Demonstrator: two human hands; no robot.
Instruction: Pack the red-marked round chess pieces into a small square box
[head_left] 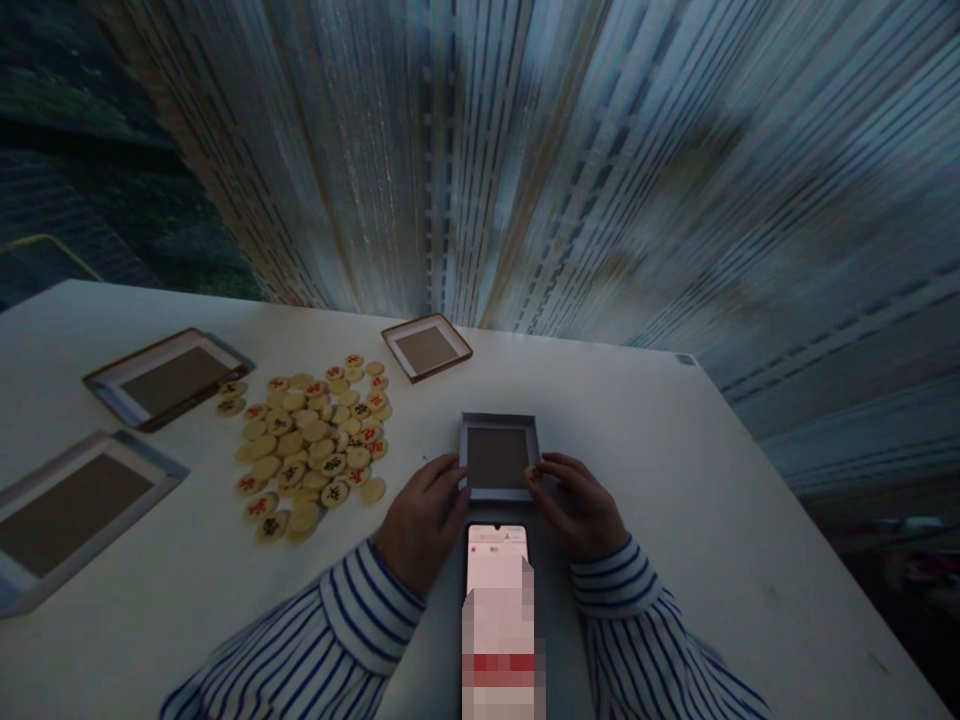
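Note:
A small grey open box point(501, 494) with a dark brown inner floor lies in front of me on the table. My left hand point(421, 522) grips its left side, thumb near the lower corner and fingers along the wall. At the right wall, my right hand point(583, 508) pinches a round wooden Chinese chess piece point(533, 474) between thumb and fingers. What is written on that piece is too small to read. To the left spreads a heap of Chinese chess pieces point(307, 435), some showing red or black characters, others blank side up.
On the white table point(645, 440) stand a brown-rimmed box part point(112, 400) at far left, a grey-rimmed one point(161, 455) nearer, and a small one point(412, 376) at the back. A lit phone point(498, 575) lies below the grey box. A curtain point(465, 160) hangs behind.

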